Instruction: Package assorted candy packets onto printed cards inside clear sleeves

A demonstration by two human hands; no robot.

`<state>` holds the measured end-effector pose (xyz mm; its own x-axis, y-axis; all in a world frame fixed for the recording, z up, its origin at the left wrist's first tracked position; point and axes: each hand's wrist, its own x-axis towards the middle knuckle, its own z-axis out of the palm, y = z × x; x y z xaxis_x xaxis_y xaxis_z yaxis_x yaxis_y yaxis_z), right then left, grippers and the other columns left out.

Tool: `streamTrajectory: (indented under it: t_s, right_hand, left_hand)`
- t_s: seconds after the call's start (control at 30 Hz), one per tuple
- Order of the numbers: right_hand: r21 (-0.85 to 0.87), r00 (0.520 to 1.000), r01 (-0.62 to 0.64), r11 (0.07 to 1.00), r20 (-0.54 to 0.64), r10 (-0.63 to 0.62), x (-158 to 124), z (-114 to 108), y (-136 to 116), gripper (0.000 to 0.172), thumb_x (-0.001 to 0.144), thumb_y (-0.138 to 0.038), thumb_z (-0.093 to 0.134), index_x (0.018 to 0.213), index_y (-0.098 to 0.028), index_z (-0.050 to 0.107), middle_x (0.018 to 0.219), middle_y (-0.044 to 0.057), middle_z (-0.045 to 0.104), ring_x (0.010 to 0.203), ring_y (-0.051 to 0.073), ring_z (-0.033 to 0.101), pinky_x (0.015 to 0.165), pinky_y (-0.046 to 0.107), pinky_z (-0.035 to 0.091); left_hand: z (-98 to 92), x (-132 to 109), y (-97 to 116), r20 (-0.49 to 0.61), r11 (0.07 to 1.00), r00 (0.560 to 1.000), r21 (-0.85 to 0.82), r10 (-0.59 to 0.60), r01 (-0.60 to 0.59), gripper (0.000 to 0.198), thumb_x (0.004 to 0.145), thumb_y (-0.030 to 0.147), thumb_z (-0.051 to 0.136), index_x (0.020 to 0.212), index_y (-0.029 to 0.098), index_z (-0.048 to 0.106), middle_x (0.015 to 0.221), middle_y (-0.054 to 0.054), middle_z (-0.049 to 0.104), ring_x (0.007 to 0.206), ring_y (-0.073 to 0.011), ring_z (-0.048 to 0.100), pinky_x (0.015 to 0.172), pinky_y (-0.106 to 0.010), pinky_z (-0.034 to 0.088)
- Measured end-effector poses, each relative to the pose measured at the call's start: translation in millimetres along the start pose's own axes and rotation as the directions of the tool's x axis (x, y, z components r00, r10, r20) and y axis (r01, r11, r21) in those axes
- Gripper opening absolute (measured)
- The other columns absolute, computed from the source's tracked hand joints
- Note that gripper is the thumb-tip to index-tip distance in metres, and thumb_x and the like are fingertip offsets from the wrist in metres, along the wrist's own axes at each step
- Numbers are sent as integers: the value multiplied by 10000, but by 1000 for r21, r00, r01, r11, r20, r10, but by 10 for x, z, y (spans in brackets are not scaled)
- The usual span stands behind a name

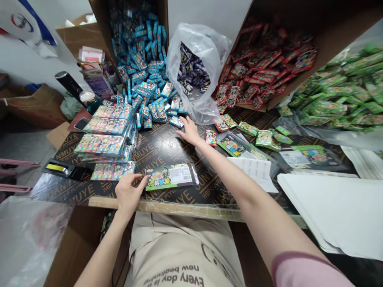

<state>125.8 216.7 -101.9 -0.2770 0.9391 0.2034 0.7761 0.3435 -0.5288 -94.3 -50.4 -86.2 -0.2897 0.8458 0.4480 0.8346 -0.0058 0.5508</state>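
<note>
My left hand pinches the left end of a flat printed plastic pouch that lies on the dark tabletop near its front edge. The pouch has a green strip, cartoon print and a white label. Further back, my right hand reaches out with thumb and fingers apart at the right end of a small blue box. Whether the fingertips touch that box I cannot tell. Behind it a large heap of similar blue boxes spills from a carton. To the right of my right hand lies a single red box.
Stacks of filled packs stand at the left, beside a black tape dispenser. A clear bag of purple packets, a carton of red boxes and green packets line the back. White sheets lie at the right.
</note>
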Motion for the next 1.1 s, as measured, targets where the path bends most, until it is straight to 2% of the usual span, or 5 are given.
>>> streamTrajectory:
  t_s: [0.2,0.4,0.67,0.9,1.1]
  right_hand:
    - [114,991,108,988,67,-116,146,-108,-121,238,862,-263,522,984,-132,679,1032,125,671,992,240,577,902,366,425]
    - [537,846,44,842,428,-317,-835,-498,-443,543,901,-585,403,642,-149,597,584,2,516,556,122,449,561,259,359]
    - [303,925,348,887,44,-378,-1833,-744,-418,882,676,-558,748,1420,-250,387,1401,140,457,1266,327,442,1018,486,352]
    - [171,948,303,938,-160,-277,-1993,-690,-122,699,678,-368,710,1311,-221,453,1217,110,598,1090,313,545,934,441,370]
    - [-127,951,301,945,-26,-307,-2047,-611,159,709,743,-328,698,1378,-205,408,1295,146,576,1165,323,523,967,464,280]
  left_hand:
    - [52,151,121,115,986,989,-151,91,-74,189,829,333,644,951,198,698,1018,-82,708,996,-224,628,911,-389,476]
    - [386,279,501,493,810,868,-486,-55,327,459,679,442,757,1044,170,695,1049,-86,694,978,-237,632,817,-341,504]
    - [613,99,911,794,302,591,-534,-142,789,336,635,456,778,665,130,700,619,-10,660,550,-101,549,600,-235,449]
    - [584,163,682,548,916,814,-398,193,51,751,695,537,733,1329,179,549,1339,-158,569,1240,-313,505,1062,-478,365]
    - [721,152,447,638,898,676,-59,370,-436,1013,630,399,795,1484,165,302,1234,-153,567,1167,-329,508,1058,-522,313]
